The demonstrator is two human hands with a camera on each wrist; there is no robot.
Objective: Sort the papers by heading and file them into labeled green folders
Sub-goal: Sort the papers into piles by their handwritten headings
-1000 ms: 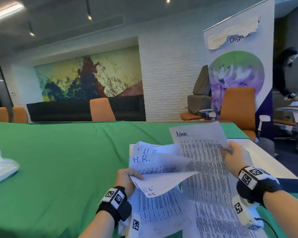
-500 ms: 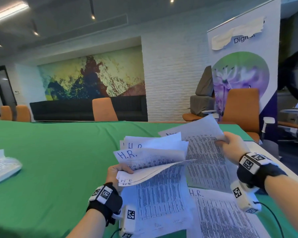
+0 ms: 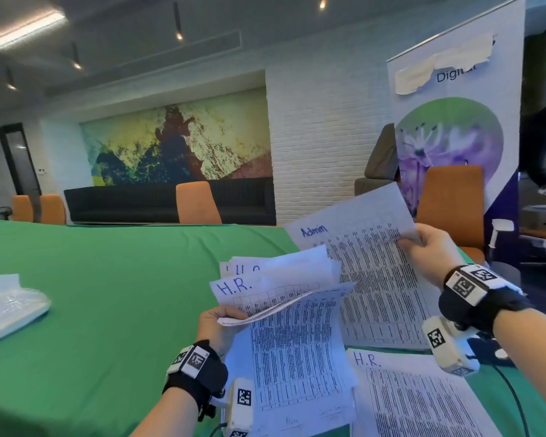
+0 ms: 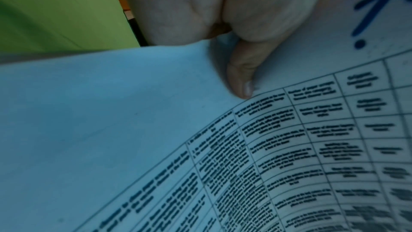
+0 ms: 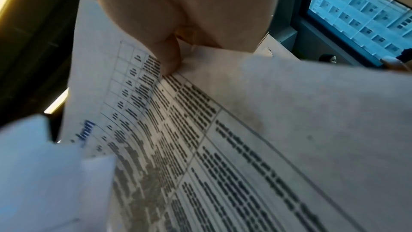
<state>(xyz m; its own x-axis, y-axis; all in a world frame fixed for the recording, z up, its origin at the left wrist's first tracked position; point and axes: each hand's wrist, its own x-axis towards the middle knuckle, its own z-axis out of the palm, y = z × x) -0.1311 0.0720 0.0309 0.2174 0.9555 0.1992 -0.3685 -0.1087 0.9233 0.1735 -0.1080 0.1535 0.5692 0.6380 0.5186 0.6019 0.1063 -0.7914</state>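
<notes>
My left hand [image 3: 221,320] grips a fanned stack of printed sheets [image 3: 278,294] headed "H.R." above the green table; the left wrist view has its thumb [image 4: 242,80] pressed on the top sheet [image 4: 312,147]. My right hand [image 3: 423,247] pinches the upper right edge of a sheet headed "Admin" [image 3: 369,279], tilted up off the table. The right wrist view shows the same Admin sheet [image 5: 200,138] held between thumb [image 5: 169,55] and fingers. Another "H.R." sheet [image 3: 407,395] lies flat at the lower right. No green folder is in view.
The table [image 3: 92,310] wears a green cloth. A clear plastic sleeve pack [image 3: 10,305] lies at the far left. Orange chairs [image 3: 196,203] stand behind the table, another orange chair [image 3: 451,206] and a banner [image 3: 454,121] at the right. A person stands at the far right.
My right hand has raised the Admin sheet, tilting its top edge higher. My left hand with the H.R. stack has shifted slightly left and kept its hold.
</notes>
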